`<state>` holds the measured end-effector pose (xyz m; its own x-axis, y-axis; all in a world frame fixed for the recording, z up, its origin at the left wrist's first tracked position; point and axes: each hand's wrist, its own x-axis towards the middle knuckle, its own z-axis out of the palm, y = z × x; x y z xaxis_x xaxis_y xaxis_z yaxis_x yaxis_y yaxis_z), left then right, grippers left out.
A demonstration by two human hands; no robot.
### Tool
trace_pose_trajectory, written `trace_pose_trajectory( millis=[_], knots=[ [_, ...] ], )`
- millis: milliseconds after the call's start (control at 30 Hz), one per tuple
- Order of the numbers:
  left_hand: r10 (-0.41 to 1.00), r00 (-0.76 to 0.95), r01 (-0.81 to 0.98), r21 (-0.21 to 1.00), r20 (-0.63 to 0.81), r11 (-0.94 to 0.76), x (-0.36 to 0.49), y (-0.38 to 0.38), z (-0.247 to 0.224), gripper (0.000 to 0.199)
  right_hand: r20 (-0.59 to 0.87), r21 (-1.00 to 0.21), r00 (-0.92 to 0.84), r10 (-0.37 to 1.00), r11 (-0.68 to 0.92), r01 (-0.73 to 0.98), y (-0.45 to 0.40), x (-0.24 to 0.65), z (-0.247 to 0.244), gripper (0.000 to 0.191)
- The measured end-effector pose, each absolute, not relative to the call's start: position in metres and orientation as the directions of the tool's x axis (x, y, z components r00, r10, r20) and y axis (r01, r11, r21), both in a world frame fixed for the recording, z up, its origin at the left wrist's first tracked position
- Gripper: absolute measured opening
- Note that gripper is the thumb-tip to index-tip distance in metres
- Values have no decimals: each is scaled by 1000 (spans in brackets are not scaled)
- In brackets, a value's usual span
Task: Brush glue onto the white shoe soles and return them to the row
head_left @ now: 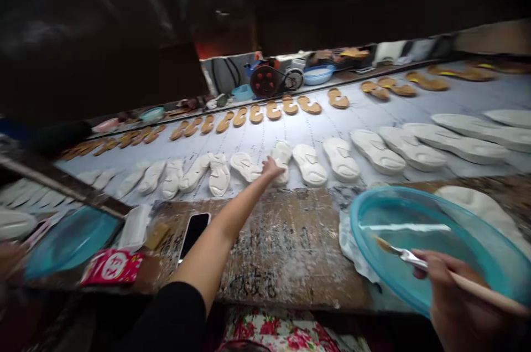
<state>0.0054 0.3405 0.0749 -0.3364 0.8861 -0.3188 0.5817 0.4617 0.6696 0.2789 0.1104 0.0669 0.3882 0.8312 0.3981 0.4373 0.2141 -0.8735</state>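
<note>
My left hand (272,169) reaches out over the row of white soles and touches one white sole (282,154); its fingers look spread, with the sole under them. In my right hand (452,285) is a brush (415,261), its bristles pointing left over a teal basin (398,202). Whitish liquid shows inside the basin. More white soles, such as one (309,165) just right of my left hand, lie in a line across the white surface (257,139).
Behind the white soles runs a row of tan soles (274,110). On the brown board (286,241) lie a phone (194,234) and a red packet (112,267). At left are another teal basin (78,238), a slanted bar (62,180) and part of another person's hand (10,258).
</note>
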Motion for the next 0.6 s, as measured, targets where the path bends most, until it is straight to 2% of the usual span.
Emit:
trace_pose_trajectory(
  millis=[167, 300, 367, 500, 533, 600],
  knots=[
    [910, -175, 271, 870, -377, 412, -4, 338, 87, 35, 336, -843, 519, 786, 4, 538, 106, 264, 73, 43],
    [900, -7, -67, 898, -435, 434, -13, 311, 108, 34, 302, -767, 540, 785, -136, 627, 109, 265, 71, 49],
    [906, 68, -218, 880, -418, 422, -16, 285, 117, 35, 274, -734, 511, 815, -166, 658, 114, 271, 67, 54],
    [927, 154, -426, 824, -341, 373, -8, 221, 120, 52, 214, -719, 450, 867, -172, 674, 120, 280, 61, 57],
    [923, 220, -487, 784, -316, 384, -3, 207, 118, 54, 214, -723, 457, 863, -175, 668, 120, 281, 62, 58],
    [862, 426, -630, 595, -273, 499, 9, 185, 113, 60, 235, -736, 490, 839, -176, 654, 115, 280, 67, 59]
  ],
)
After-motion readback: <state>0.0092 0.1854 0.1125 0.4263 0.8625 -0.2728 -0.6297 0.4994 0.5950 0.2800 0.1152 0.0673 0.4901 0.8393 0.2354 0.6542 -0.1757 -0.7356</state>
